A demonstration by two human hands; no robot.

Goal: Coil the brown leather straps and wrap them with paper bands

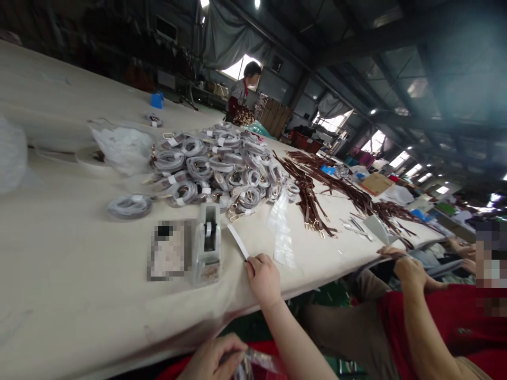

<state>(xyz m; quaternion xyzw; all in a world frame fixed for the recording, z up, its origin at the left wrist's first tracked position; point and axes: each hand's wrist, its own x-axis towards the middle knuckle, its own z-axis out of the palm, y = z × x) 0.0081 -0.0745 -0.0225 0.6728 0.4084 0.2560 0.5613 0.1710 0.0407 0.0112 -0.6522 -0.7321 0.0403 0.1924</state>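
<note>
At the table's front edge my right hand point(264, 279) is closed, its thumb and fingertips pinching the lower end of a narrow white strip point(238, 243). The strip points away from me, over the cloth. Lower down, close to my body, my left hand point(216, 359) curls around a coiled strap point(247, 364) in clear plastic, partly cut off by the frame. A tape dispenser point(208, 269) stands just left of the strip. Behind it lies a heap of coiled, wrapped straps point(222, 163) with gold-coloured hooks and white bands.
Loose brown straps point(309, 195) spread over the table point(99, 285) to the right. Clear plastic sleeves point(283, 232) lie beside the heap; a single coil point(129, 206) sits to its left. A co-worker in red point(435, 322) works at my right; another person point(241, 95) stands across the table.
</note>
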